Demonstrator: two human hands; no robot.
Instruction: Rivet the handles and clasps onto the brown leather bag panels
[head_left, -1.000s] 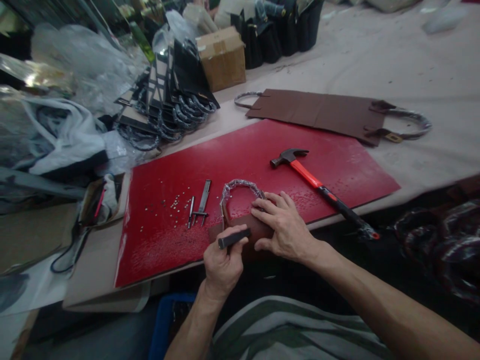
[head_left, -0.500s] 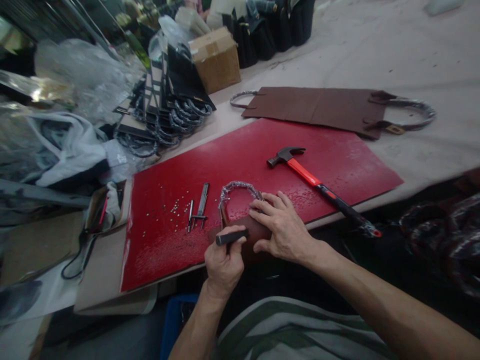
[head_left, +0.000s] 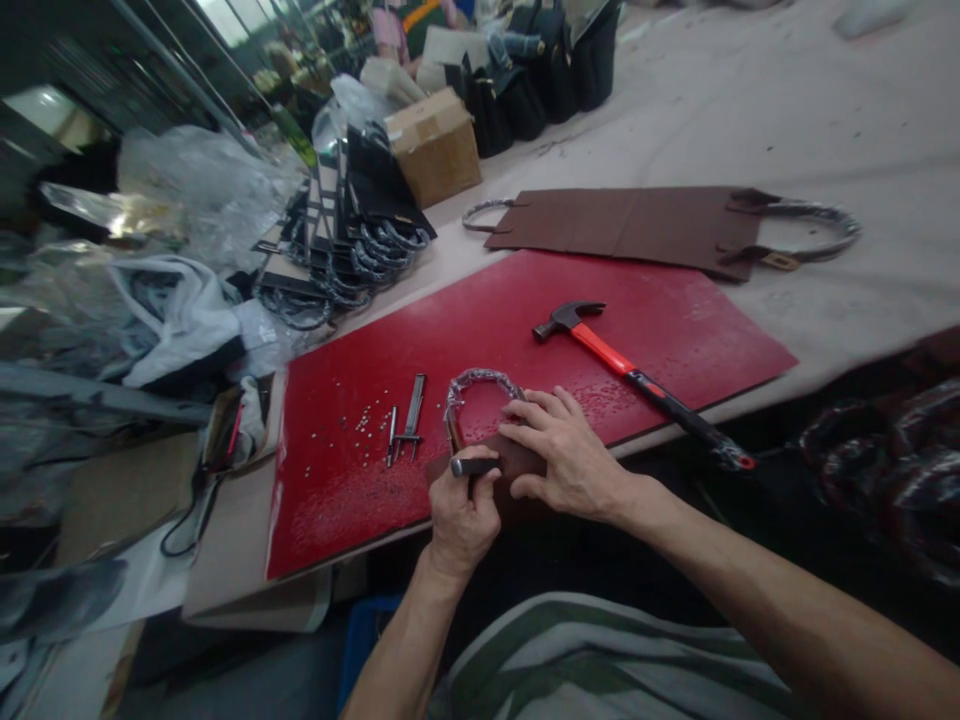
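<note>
My left hand is closed around a short dark rod-shaped tool, its top end showing above the fist and its lower end hidden. It sits over a brown leather panel at the front edge of the red board. Spread flat on the same panel, my right hand presses with its fingers apart. A handle wrapped in clear plastic arches from the panel onto the board. To the right lies a claw hammer with a red and black grip.
Slim metal tools and small pale bits lie on the board's left. Behind it are a brown bag panel with handles, a cardboard box and stacked black panels. A person is at the far back.
The view has shifted slightly, so the scene sits a little lower and the left side further right. The left hand keeps hold of the dark tool; the right hand stays on the panel.
</note>
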